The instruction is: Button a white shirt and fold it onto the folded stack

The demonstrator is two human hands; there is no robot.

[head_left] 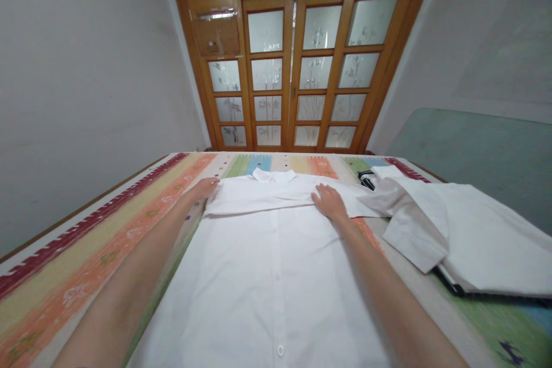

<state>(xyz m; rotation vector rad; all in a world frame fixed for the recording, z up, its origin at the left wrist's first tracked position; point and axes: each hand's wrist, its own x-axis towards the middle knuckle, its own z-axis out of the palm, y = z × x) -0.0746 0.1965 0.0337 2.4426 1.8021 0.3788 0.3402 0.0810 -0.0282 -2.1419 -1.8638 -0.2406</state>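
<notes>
A white button-up shirt (245,276) lies front up, its collar (273,175) at the far end and its buttons running toward me. One long sleeve (254,195) is laid across the chest from left to right. My left hand (206,187) is closed on the shirt's left shoulder edge, with part of its fingers hidden. On the sleeve at the right side of the chest rests my right hand (331,201), fingers spread and flat. White sleeve fabric continues past it to the right, up to a heap of white clothing.
The white clothing (483,230) on the right lies over dark striped fabric (366,178). Beneath everything is a colourful striped bed cover (142,224). A pale green headboard-like panel (478,149) stands at the right. Wood and glass doors (288,92) are beyond the far edge, between grey walls.
</notes>
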